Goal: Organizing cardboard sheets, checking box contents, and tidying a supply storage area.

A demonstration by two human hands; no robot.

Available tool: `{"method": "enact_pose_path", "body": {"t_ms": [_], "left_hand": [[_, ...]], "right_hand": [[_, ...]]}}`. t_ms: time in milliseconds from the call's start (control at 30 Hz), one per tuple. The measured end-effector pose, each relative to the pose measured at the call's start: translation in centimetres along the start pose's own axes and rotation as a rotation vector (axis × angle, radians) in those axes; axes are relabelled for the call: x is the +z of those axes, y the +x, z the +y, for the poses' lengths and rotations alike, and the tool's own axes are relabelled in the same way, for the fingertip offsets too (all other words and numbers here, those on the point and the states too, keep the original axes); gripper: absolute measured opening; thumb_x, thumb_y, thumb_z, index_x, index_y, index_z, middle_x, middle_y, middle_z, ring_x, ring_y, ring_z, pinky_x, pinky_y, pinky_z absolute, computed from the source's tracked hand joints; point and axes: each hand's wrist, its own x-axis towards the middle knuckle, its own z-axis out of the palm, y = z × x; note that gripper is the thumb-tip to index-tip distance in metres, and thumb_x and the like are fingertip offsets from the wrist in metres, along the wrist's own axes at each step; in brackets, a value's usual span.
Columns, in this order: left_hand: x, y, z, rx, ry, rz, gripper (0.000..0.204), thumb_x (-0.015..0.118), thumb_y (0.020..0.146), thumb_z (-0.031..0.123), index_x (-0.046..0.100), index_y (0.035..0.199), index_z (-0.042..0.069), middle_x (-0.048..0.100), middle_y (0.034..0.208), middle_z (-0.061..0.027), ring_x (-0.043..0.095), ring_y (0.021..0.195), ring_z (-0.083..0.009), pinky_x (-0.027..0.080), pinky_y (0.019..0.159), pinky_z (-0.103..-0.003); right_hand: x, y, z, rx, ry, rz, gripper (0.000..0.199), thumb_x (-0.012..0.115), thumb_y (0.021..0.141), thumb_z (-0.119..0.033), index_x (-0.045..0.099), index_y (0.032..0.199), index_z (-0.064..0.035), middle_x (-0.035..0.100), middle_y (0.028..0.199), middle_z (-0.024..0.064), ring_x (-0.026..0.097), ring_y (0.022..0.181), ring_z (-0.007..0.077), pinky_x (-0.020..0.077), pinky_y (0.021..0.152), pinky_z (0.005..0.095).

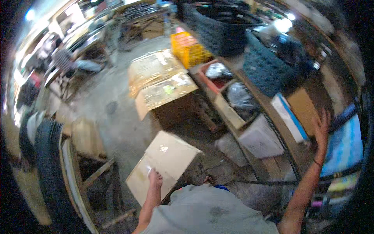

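A flattened piece of tan cardboard [171, 150] hangs tilted in front of my body on the left, with a fold line across it. My left hand [156, 178] is closed on it near its middle; my fingertips are partly hidden. Out to the right, my right hand [322, 128] reaches over a shelf with its fingers spread, holding nothing that I can see. It is at the edge of a brown cardboard panel [304, 107], and whether it touches is unclear from the blur. A white and blue flat box [289, 117] lies beside that panel, and a dark ridged tube [343, 117] is just right of the hand.
Large taped cartons [167, 91] stand on the floor ahead. Along the shelf are a yellow crate [191, 50], open boxes with plastic-wrapped contents [239, 97] and a teal basket [267, 66]. A wooden frame [70, 175] and stacked tyre-like rings [48, 156] stand left. A person [64, 58] sits far left.
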Motion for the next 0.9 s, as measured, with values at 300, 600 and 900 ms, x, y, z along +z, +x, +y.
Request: {"method": "enact_pose_path", "body": {"t_ms": [300,600,900], "left_hand": [[-0.3,-7.9,9.9,0.614,0.195,0.126,0.03,0.048,0.092,0.027,0.043,0.065,0.014,0.037,0.052,0.0049,0.031,0.039,-0.0067,0.024,0.035,-0.024],[3.0,-12.0,17.1,1.056,0.414,0.205,0.033,0.048,0.091,0.027,0.057,0.077,-0.002,0.045,0.061,-0.0141,0.044,0.059,-0.0151,0.036,0.054,-0.037],[12.7,-9.7,22.6,1.13,0.352,0.099,0.04,0.058,0.086,0.029,0.051,0.062,-0.003,0.035,0.049,-0.0062,0.035,0.051,-0.0094,0.032,0.046,-0.034]], "right_hand": [[1.4,0.5,0.5,-0.007,0.135,0.087,0.056,0.046,0.096,-0.033,0.028,0.144,-0.0101,0.023,0.149,0.0168,0.017,0.139,0.0317,0.0174,0.112,0.0447],[2.5,3.9,-10.9,0.003,0.683,0.114,0.063,0.039,0.094,-0.05,0.024,0.145,-0.0171,0.027,0.148,0.0134,0.025,0.136,0.0332,0.0184,0.111,0.0485],[13.3,8.3,-10.1,-0.086,0.829,0.191,0.059,0.038,0.095,-0.046,0.027,0.144,-0.0141,0.029,0.147,0.0138,0.026,0.136,0.0314,0.0202,0.111,0.047]]}}
